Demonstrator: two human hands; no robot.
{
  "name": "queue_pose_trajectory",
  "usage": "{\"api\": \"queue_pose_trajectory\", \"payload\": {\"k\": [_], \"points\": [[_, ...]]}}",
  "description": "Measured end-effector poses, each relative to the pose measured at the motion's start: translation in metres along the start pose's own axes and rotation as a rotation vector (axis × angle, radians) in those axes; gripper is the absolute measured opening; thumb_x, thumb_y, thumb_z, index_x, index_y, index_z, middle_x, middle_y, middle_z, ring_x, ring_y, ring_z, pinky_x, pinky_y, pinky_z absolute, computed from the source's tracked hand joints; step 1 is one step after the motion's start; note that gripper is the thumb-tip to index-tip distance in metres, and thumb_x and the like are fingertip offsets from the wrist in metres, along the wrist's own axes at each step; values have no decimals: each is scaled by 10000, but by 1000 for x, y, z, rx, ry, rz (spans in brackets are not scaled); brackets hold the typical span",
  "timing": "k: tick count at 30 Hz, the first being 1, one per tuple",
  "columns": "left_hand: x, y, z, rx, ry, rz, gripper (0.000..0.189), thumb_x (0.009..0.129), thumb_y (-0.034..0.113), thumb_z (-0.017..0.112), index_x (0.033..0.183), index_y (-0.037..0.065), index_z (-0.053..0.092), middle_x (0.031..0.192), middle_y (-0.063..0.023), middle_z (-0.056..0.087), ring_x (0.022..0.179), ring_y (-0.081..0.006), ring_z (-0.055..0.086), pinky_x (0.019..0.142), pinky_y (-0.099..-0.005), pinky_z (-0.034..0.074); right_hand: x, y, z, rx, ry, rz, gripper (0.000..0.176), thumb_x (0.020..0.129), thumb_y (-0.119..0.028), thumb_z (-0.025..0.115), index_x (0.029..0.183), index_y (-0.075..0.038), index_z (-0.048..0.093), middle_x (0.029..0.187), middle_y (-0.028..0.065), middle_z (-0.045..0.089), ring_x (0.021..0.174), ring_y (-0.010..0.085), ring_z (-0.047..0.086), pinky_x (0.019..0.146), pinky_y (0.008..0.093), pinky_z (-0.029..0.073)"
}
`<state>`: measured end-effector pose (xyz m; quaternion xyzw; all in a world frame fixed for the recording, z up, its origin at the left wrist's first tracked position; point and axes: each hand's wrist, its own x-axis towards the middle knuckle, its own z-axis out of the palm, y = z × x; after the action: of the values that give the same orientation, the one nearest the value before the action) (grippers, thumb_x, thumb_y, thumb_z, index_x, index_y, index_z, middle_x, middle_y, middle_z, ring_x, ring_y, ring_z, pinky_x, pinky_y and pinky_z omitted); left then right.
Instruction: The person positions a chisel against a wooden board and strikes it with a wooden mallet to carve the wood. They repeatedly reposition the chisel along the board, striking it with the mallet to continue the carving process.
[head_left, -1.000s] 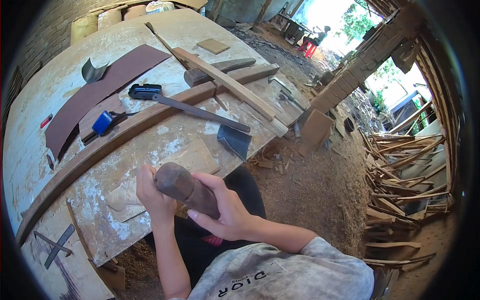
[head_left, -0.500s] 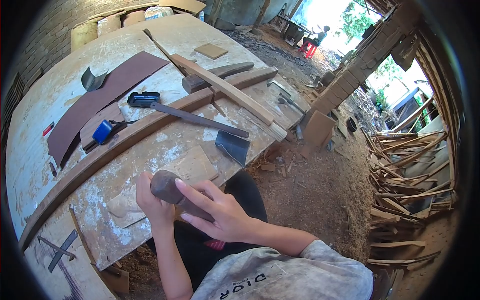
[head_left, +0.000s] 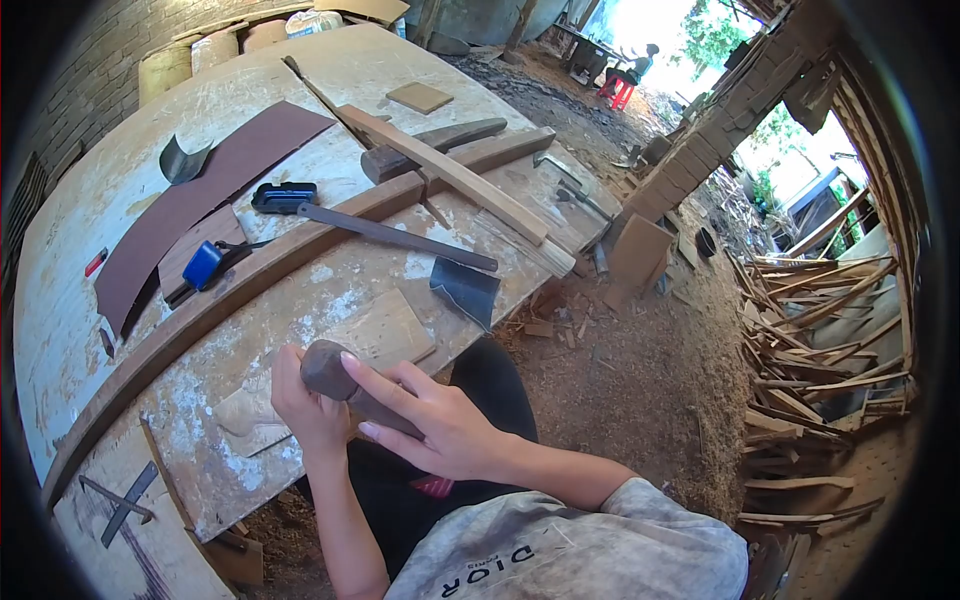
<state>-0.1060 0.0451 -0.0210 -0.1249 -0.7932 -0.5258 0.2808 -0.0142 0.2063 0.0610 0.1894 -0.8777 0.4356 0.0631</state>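
Brace the dark wooden block (head_left: 322,368) with the left hand (head_left: 300,412) wrapped in a closed grip around it; press the flat, outstretched fingers of the right hand (head_left: 440,432) evenly along it, beside the bench (head_left: 325,280) edge.

Daylight scene, bright overall. Light comes in from the bright opening (head_left: 640,25) at top right; there the pic is overexposed, almost white, w/ little detail. The table (head_left: 90,200) is evenly lit, w/ mild glare on its pale patches; shadows under the tools are short and soft. Left hand (head_left: 300,400), right hand (head_left: 440,430) and the dark wood piece (head_left: 325,368) are sharp, no motion blur. Strong fisheye: straight edges bend, corners are black vignette, far bg a bit soft.
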Motion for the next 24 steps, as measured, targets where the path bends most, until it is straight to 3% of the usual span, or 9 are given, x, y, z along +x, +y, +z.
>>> {"api": "queue_pose_trajectory", "payload": {"k": [13,16,22,24], "points": [[2,4,-1,4,-1,11,588,1014,525,654,827,12,433,751,-161,430,682,-370,482,619,-455,372,0,2,-1,7,-3,7,812,1010,-175,717,1704,-156,297,1255,202,616,970,361,706,836,416,600],[3,8,-1,-10,5,-6,561,1005,487,673,827,10,435,751,-157,428,682,-365,480,622,-451,372,3,-2,1,65,124,-67,811,1027,-184,686,1719,-214,264,1145,167,594,869,344,702,778,423,597],[2,4,-1,-15,-2,14,510,982,415,700,823,7,439,752,-149,429,687,-361,480,626,-444,374,3,0,2,65,68,-31,849,1012,-186,709,1719,-165,238,1237,194,611,976,386,713,874,441,595],[3,6,-2,-13,-1,24,470,985,369,693,822,8,440,751,-147,429,688,-362,480,629,-443,376,3,0,5,71,146,-32,863,1008,-198,719,1713,-123,226,1302,212,608,1049,402,710,929,454,582]]}}
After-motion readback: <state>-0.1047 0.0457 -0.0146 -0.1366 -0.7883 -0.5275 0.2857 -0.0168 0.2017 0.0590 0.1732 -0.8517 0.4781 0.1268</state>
